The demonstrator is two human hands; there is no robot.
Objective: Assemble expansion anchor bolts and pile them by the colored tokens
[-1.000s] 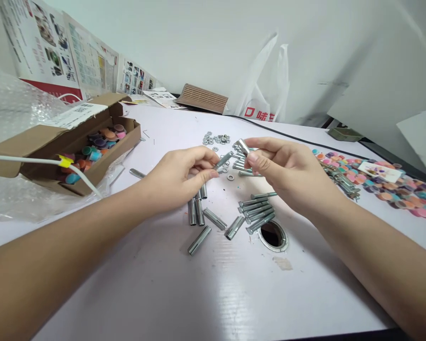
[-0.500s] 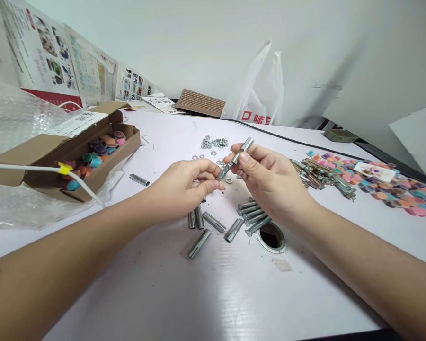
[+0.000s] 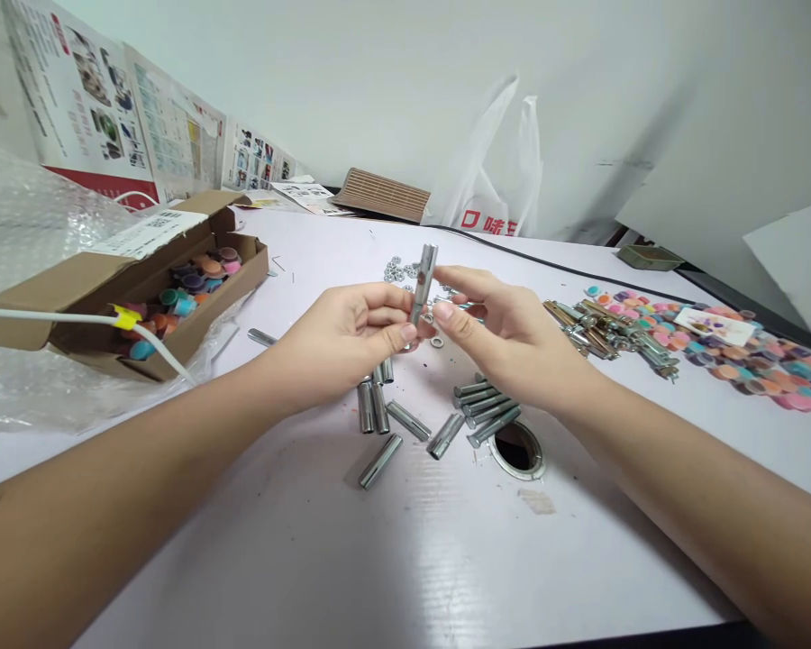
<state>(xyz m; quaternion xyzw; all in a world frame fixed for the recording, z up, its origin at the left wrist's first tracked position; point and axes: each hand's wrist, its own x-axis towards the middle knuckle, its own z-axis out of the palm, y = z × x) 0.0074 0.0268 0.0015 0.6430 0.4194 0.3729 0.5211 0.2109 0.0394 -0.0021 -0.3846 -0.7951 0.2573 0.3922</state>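
Observation:
My left hand (image 3: 355, 338) pinches the lower end of a silver metal sleeve with a bolt (image 3: 424, 281), which stands nearly upright. Just to its right, my right hand (image 3: 506, 333) has its thumb and fingers apart, with nothing seen between them. Below the hands lie loose metal sleeves (image 3: 380, 461) and a bundle of bolts (image 3: 490, 413). Behind the fingers are small nuts (image 3: 396, 269) and a washer (image 3: 436, 342), partly covered by the hands.
An open cardboard box (image 3: 243, 279) of colourful caps stands at the left on bubble wrap (image 3: 33, 379). Assembled anchors (image 3: 598, 329) and scattered colourful caps (image 3: 730, 361) lie at the right. The table has a round hole (image 3: 517, 449). A plastic bag (image 3: 496, 180) is behind.
The metal piece has moved left and tipped closer to upright, now in my left hand. My right hand has let go of it and opened.

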